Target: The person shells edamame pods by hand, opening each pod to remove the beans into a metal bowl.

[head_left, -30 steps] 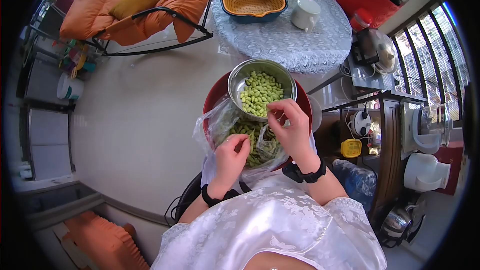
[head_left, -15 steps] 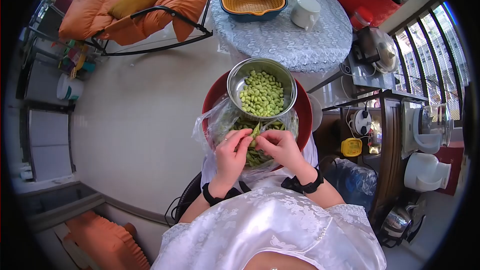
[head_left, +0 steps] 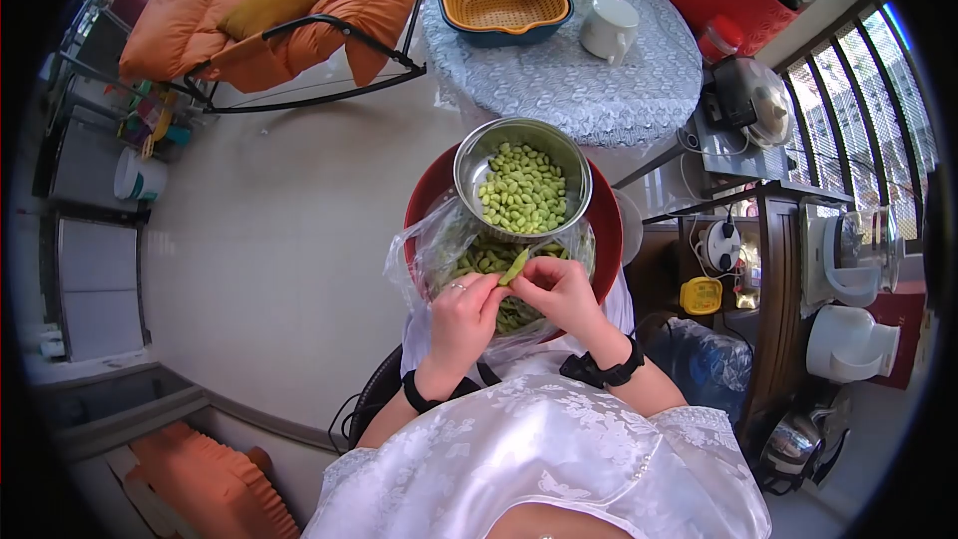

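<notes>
A green bean pod [head_left: 515, 267] is pinched between my two hands, tilted up to the right. My left hand [head_left: 464, 307] grips its lower end, and the fingers of my right hand [head_left: 561, 291] close on its side. Beneath them, more pods [head_left: 486, 256] lie in a clear plastic bag [head_left: 424, 240] inside a red basin [head_left: 429, 185] on my lap. A steel bowl [head_left: 469, 165] with shelled green beans [head_left: 522, 188] rests at the basin's far side, just beyond my fingers.
A round table [head_left: 639, 95] with a lace cloth stands ahead, bearing a yellow colander [head_left: 504, 20] and a white mug [head_left: 609, 28]. An orange padded chair [head_left: 190, 20] is at the far left. Shelves [head_left: 773, 289] with appliances line the right.
The pod has tilted further to the right between my fingers. My left hand has turned slightly, its fingers now closer to the right hand; the bowl stays in place.
</notes>
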{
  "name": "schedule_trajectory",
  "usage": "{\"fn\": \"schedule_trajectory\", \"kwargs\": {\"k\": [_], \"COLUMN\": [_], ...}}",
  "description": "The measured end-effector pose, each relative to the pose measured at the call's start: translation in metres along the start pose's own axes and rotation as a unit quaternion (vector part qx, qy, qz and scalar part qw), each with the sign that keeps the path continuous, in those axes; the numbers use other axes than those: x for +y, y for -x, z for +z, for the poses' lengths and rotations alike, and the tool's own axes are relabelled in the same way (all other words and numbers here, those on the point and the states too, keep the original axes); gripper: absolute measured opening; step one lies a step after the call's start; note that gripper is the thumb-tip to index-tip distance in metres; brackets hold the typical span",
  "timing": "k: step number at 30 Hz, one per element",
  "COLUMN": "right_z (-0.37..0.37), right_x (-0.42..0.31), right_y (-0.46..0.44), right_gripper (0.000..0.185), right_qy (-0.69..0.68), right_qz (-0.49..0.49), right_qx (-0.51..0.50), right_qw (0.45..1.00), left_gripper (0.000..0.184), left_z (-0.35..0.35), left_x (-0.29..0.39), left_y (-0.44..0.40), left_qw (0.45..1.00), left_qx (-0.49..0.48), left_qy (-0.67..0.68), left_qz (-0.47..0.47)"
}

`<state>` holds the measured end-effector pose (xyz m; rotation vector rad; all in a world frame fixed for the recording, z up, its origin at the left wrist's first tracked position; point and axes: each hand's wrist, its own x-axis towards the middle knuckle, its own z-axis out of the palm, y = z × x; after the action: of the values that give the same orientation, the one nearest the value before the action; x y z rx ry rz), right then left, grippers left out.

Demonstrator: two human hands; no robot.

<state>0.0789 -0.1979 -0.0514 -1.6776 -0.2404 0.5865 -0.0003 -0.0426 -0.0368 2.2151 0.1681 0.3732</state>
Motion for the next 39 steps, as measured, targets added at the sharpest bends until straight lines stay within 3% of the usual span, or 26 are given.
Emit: {"fn": "schedule_trajectory", "kwargs": {"k": [3,17,33,39], "right_z": [-0.001,0.015,0.027,0.021], "right_x": [-0.002,0.007,-0.004,0.008], "right_y": [0.001,0.0,-0.002,-0.011], "right_gripper": [0.02,0.013,0.01,0.006], "right_qy": [-0.012,-0.114,-0.23,-0.196], "right_qz": [0.015,0.03,0.047,-0.025], "right_qx": [-0.011,-0.019,-0.041,0.015], "right_qw": [1.0,0.993,0.971,0.98], "left_gripper": [0.014,0.013,0.01,0.014], "left_z": [0.0,0.001,0.001,-0.002], "left_x": [0.0,0.0,-0.002,0.002], "left_y": [0.0,0.004,-0.003,-0.009], "left_qw": [1.0,0.997,0.999,0.998], "left_qx": [0.006,0.001,0.028,0.003], "left_qy": [-0.013,0.068,0.004,0.05], "left_qz": [0.024,-0.026,-0.025,-0.035]}}
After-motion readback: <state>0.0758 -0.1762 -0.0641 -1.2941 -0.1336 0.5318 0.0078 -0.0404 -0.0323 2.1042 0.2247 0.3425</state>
